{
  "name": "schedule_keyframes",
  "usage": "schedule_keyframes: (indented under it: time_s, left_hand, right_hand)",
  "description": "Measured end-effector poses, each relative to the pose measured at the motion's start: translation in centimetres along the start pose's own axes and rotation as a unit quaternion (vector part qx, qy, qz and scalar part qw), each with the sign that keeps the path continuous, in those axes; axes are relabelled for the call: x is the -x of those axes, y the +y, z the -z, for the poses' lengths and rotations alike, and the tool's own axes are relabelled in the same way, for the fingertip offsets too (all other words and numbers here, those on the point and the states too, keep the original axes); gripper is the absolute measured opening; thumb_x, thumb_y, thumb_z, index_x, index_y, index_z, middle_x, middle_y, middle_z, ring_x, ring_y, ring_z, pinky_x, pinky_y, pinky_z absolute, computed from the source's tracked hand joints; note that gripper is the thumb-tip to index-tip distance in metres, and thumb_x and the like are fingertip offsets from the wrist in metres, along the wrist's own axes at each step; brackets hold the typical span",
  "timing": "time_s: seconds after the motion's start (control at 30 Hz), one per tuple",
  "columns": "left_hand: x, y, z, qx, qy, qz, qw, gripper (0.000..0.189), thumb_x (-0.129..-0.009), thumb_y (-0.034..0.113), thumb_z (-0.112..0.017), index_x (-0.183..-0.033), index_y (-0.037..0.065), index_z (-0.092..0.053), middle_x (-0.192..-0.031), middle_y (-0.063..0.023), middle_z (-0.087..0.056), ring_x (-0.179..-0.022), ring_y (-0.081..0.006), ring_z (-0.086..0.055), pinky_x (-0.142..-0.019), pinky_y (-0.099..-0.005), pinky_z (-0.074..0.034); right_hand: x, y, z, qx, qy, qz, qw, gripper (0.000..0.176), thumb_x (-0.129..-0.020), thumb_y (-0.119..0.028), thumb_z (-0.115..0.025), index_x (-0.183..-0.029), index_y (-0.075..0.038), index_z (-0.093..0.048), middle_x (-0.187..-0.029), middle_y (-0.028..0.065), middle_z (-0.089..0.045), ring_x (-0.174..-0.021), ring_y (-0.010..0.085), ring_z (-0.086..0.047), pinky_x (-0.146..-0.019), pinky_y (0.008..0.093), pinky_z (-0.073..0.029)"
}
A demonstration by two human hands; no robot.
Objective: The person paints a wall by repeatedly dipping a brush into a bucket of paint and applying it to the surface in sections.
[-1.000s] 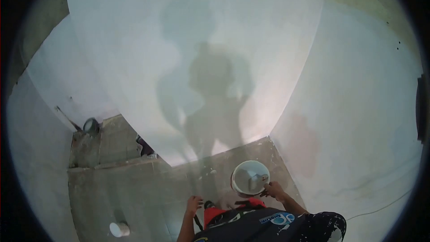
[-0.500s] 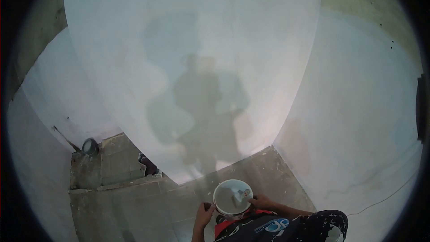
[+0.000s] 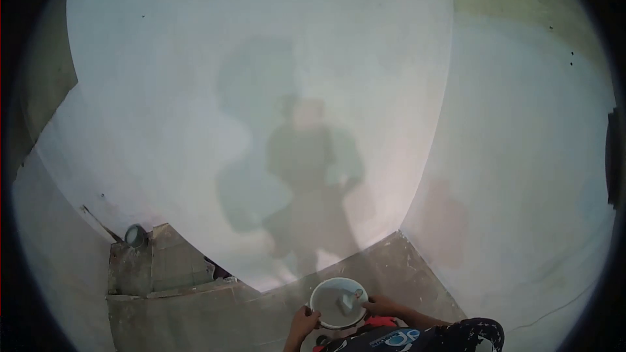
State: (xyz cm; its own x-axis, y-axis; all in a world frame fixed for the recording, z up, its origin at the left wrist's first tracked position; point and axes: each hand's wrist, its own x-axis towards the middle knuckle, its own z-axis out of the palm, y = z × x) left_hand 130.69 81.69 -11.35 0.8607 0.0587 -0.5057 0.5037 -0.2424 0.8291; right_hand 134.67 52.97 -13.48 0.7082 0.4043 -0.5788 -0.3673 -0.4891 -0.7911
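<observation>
A white bucket (image 3: 340, 279) is held in front of my body at the bottom of the view. Inside it is a greyish material, with a pale flat piece (image 3: 345, 302) that has a small brownish part near the right rim; its kind is too small to tell. My left hand (image 3: 304, 322) grips the bucket's left side, its fingers closed at the rim. On the opposite side, my right hand (image 3: 379, 306) is closed over the right rim, and its fingertips are partly hidden.
A pale wall (image 3: 195, 91) carrying my shadow stands ahead and meets a right wall (image 3: 521, 156) in a corner. Far left on the tiled floor (image 3: 182, 326) stands a dark bucket (image 3: 135, 236) beside a leaning stick (image 3: 100, 222). A dark object (image 3: 217, 270) shows past the wall's edge.
My view has shifted, so the walls and floor sit lower in it. My left hand has moved slightly down along the bucket's side. The dark shoe-like shape behind the wall's edge is now mostly hidden.
</observation>
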Motion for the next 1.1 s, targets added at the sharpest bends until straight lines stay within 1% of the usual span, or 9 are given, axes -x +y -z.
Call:
schedule_keyframes:
  time_s: [0.2, 0.33, 0.53, 0.63, 0.7, 0.77, 0.9, 0.97, 1.1]
  left_hand:
    - [-2.9, 5.9, -5.9, -0.050, 0.012, -0.010, 0.999, 0.034, -0.079, 0.025, -0.065, -0.087, -0.008, -0.060, -0.071, -0.0151, -0.065, -0.062, -0.0221, -0.067, -0.057, -0.0330, -0.054]
    - [-5.3, 8.2, -11.1, -0.163, 0.030, -0.059, 0.984, 0.037, -0.078, 0.029, -0.067, -0.091, -0.006, -0.062, -0.070, -0.0134, -0.066, -0.062, -0.0221, -0.068, -0.059, -0.0348, -0.054]
    - [-8.7, 10.5, -15.7, -0.087, 0.051, -0.061, 0.993, 0.036, -0.080, 0.031, -0.069, -0.096, -0.001, -0.066, -0.072, -0.0113, -0.068, -0.067, -0.0205, -0.068, -0.066, -0.0356, -0.053]
    - [-7.3, 15.6, -16.2, -0.057, 0.054, -0.040, 0.996, 0.028, -0.078, 0.024, -0.068, -0.089, -0.002, -0.066, -0.070, -0.0132, -0.067, -0.063, -0.0217, -0.066, -0.059, -0.0350, -0.052]
    - [-8.5, 15.0, -16.2, -0.119, 0.101, -0.089, 0.984, 0.023, -0.078, 0.017, -0.064, -0.085, -0.005, -0.062, -0.068, -0.0115, -0.063, -0.057, -0.0163, -0.062, -0.051, -0.0324, -0.050]
    - [-7.5, 18.5, -16.5, -0.114, 0.109, -0.072, 0.985, 0.023, -0.076, 0.018, -0.064, -0.070, -0.001, -0.052, -0.058, -0.0053, -0.051, -0.052, -0.0137, -0.055, -0.048, -0.0321, -0.045]
    - [-6.2, 16.6, -16.5, -0.205, 0.144, -0.089, 0.964, 0.031, -0.070, 0.027, -0.069, -0.073, -0.002, -0.056, -0.057, -0.0137, -0.051, -0.053, -0.0228, -0.052, -0.052, -0.0379, -0.041]
    - [-5.9, 16.8, -16.5, -0.224, 0.146, -0.076, 0.961, 0.031, -0.070, 0.026, -0.068, -0.074, -0.002, -0.056, -0.057, -0.0140, -0.051, -0.052, -0.0234, -0.052, -0.052, -0.0382, -0.041]
    - [-5.8, 17.5, -16.9, -0.231, 0.166, -0.068, 0.956, 0.030, -0.071, 0.025, -0.066, -0.076, -0.003, -0.057, -0.059, -0.0158, -0.053, -0.054, -0.0257, -0.053, -0.054, -0.0388, -0.043]
  right_hand:
    - [0.1, -0.4, 8.8, 0.095, 0.003, 0.047, 0.994, 0.041, -0.095, -0.032, -0.048, -0.108, 0.005, -0.062, -0.086, 0.0143, -0.072, -0.074, 0.0219, -0.069, -0.070, 0.0355, -0.054]
    - [-1.8, 5.2, 13.7, -0.015, 0.008, -0.005, 1.000, 0.043, -0.093, -0.036, -0.052, -0.109, 0.002, -0.064, -0.087, 0.0133, -0.071, -0.079, 0.0223, -0.069, -0.071, 0.0361, -0.053]
    - [-3.8, 9.5, 19.1, 0.078, 0.043, 0.054, 0.995, 0.044, -0.097, -0.035, -0.050, -0.124, 0.000, -0.057, -0.090, 0.0120, -0.071, -0.073, 0.0197, -0.069, -0.064, 0.0326, -0.052]
    - [-1.7, 6.3, 21.2, 0.107, 0.042, 0.058, 0.992, 0.043, -0.097, -0.039, -0.050, -0.113, 0.000, -0.061, -0.084, 0.0135, -0.070, -0.072, 0.0225, -0.070, -0.068, 0.0417, -0.052]
    - [1.3, 0.4, 22.5, 0.238, 0.208, 0.075, 0.946, 0.032, -0.093, -0.032, -0.057, -0.092, 0.000, -0.060, -0.076, 0.0203, -0.064, -0.065, 0.0348, -0.064, -0.062, 0.0440, -0.048]
    - [2.3, -3.8, 23.5, 0.151, 0.265, 0.152, 0.940, 0.029, -0.090, -0.027, -0.058, -0.089, 0.001, -0.058, -0.080, 0.0227, -0.062, -0.071, 0.0403, -0.062, -0.066, 0.0470, -0.048]
    - [2.7, -5.7, 20.6, 0.194, 0.197, 0.276, 0.921, 0.022, -0.086, -0.019, -0.060, -0.096, 0.000, -0.058, -0.084, 0.0205, -0.064, -0.078, 0.0364, -0.064, -0.067, 0.0447, -0.049]
    - [0.1, -4.5, 18.6, 0.395, 0.146, 0.392, 0.818, 0.021, -0.081, -0.018, -0.062, -0.096, -0.004, -0.062, -0.087, 0.0150, -0.065, -0.091, 0.0317, -0.063, -0.070, 0.0414, -0.050]
    - [-3.9, -2.9, 16.0, 0.497, 0.128, 0.423, 0.747, 0.021, -0.077, -0.019, -0.062, -0.093, -0.007, -0.068, -0.088, 0.0097, -0.066, -0.100, 0.0305, -0.059, -0.076, 0.0402, -0.049]
